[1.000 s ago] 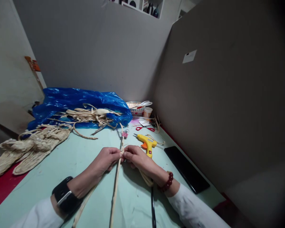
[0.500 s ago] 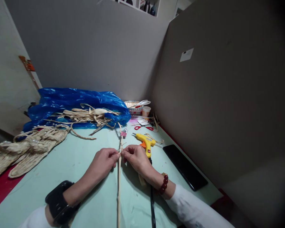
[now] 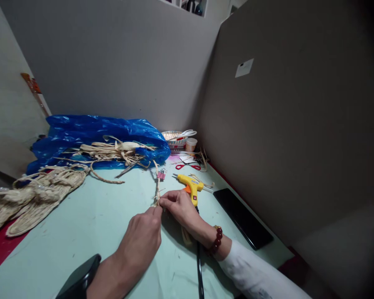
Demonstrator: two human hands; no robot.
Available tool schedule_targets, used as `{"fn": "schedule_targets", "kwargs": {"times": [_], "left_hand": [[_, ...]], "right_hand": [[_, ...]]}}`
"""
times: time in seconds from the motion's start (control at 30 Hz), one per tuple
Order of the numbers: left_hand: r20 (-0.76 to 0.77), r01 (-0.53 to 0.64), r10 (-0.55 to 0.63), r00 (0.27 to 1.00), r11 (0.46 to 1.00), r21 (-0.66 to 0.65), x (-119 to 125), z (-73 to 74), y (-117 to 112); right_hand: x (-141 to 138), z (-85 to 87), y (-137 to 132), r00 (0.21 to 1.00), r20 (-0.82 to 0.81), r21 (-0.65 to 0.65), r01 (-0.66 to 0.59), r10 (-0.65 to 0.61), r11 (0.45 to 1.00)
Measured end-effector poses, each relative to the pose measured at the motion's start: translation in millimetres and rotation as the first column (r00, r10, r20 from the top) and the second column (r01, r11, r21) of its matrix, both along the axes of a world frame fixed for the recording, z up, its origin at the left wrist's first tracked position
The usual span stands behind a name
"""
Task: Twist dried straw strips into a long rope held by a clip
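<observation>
A thin braid of pale dried straw (image 3: 157,187) runs toward me over the pale green tabletop, with a pink binder clip (image 3: 161,176) on its far part. At its near end, short loose ends stick out. My right hand (image 3: 178,205) pinches the braid there between thumb and forefinger. Close against it, my left hand (image 3: 143,232) is closed, knuckles up, its fingers curled at a straw strand; its fingertips are mostly hidden. A yellow hot glue gun (image 3: 191,185) with an orange trigger lies just beyond my right hand.
A blue plastic bag (image 3: 106,128) with loose straw (image 3: 121,151) lies at the back left. Woven straw slippers (image 3: 46,191) are at the left. Red-handled scissors (image 3: 188,167), a basket (image 3: 174,137) and a small cup (image 3: 191,144) stand toward the back; a black phone (image 3: 243,218) lies right.
My left hand has turned knuckles up and come nearer to me. The long strand that stretched toward me down the table no longer shows. My right hand stays at the braid.
</observation>
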State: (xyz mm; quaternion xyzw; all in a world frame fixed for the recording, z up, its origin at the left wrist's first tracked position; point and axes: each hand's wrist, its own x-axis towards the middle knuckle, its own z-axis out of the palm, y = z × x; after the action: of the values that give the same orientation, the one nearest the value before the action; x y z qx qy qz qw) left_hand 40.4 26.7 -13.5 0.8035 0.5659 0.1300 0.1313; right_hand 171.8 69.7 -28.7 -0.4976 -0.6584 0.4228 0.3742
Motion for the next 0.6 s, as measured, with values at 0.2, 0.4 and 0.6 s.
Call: {"fn": "schedule_targets", "kwargs": {"times": [0.2, 0.4, 0.6], "left_hand": [[-0.219, 0.042, -0.046, 0.975, 0.999, -0.023, 7.6, 2.7, -13.1], [0.180, -0.078, 0.064, 0.982, 0.995, 0.069, -17.5, 12.7, 8.9], [0.767, 0.242, 0.212, 0.606, 0.869, -0.431, -41.5, 13.6, 44.2]], "right_hand": [[-2.6, -4.2, 2.5, 0.997, -0.076, -0.027, -0.004, 0.002, 1.000], [-1.8, -0.8, 3.1, 0.981, -0.194, -0.111, -0.026, 0.004, 0.993], [-0.8, 15.2, -3.7, 0.958, -0.287, -0.215, -0.078, 0.014, 0.974]]}}
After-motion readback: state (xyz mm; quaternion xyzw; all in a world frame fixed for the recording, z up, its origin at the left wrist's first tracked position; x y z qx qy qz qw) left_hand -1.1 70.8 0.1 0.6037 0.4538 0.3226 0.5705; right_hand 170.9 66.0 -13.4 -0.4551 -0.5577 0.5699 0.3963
